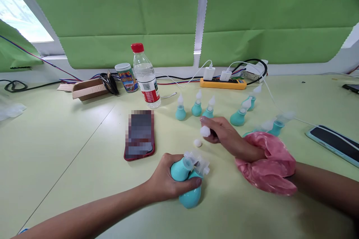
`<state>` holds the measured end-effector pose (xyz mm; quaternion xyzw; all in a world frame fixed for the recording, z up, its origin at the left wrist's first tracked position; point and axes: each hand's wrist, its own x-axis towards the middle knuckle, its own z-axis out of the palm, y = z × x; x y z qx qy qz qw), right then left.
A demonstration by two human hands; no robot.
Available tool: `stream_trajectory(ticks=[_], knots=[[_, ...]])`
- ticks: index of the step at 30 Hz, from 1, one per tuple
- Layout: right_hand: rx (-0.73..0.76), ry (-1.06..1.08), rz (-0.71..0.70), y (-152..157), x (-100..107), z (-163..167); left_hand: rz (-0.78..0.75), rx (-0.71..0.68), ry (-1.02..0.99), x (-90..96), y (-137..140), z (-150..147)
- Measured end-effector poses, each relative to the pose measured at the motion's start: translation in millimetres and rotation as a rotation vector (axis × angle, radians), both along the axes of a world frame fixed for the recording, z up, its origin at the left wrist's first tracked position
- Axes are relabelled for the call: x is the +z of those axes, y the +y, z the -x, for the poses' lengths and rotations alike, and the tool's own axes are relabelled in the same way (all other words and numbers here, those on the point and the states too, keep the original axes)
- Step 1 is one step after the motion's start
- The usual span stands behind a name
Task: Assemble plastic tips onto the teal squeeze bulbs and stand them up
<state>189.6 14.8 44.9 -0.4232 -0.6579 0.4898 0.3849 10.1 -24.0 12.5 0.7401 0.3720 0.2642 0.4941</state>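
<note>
My left hand (171,179) is wrapped round two turquoise bulb aspirators (190,196) near the front of the table. Their translucent nozzle ends (198,160) point away from me and to the right. My right hand (224,134), with a pink scrunchie (269,164) at the wrist, is closed on a small translucent white tip (205,131); how much of it lies inside the fingers is hidden. Just below, a small round white piece (198,142) rests on the table. Behind my right hand, several turquoise aspirators with pointed translucent tips stand or lean, among them one upright aspirator (180,112).
A red-cased phone (153,149) lies left of centre, another phone (336,143) far right. At the back are a water bottle (147,82), a can (127,78), an open cardboard box (91,89) and a yellow power strip (221,85) with cables. Green blinds (126,15) hang behind.
</note>
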Motion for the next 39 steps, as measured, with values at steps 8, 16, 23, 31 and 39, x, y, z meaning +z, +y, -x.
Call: stream_trajectory(ticks=[8,16,23,31,39], knots=[[-0.183,-0.963,-0.719,11.3,-47.1,-31.9,-0.030,0.367,-0.005,-4.3,1.8,-2.3],[-0.217,-1.094,-0.690,10.7,-51.8,-28.0,-0.087,0.373,0.014,-8.2,2.6,-1.9],[-0.207,-0.596,-0.858,-7.0,-33.1,-26.1,-0.028,0.246,-0.048,-2.1,0.6,-1.4],[0.033,-0.235,-0.675,-33.0,-5.7,-6.6,0.042,0.187,-0.105,0.1,2.0,0.2],[-0.029,-0.289,-0.997,-31.0,-20.8,-6.8,0.058,0.200,-0.115,-1.3,5.1,-0.1]])
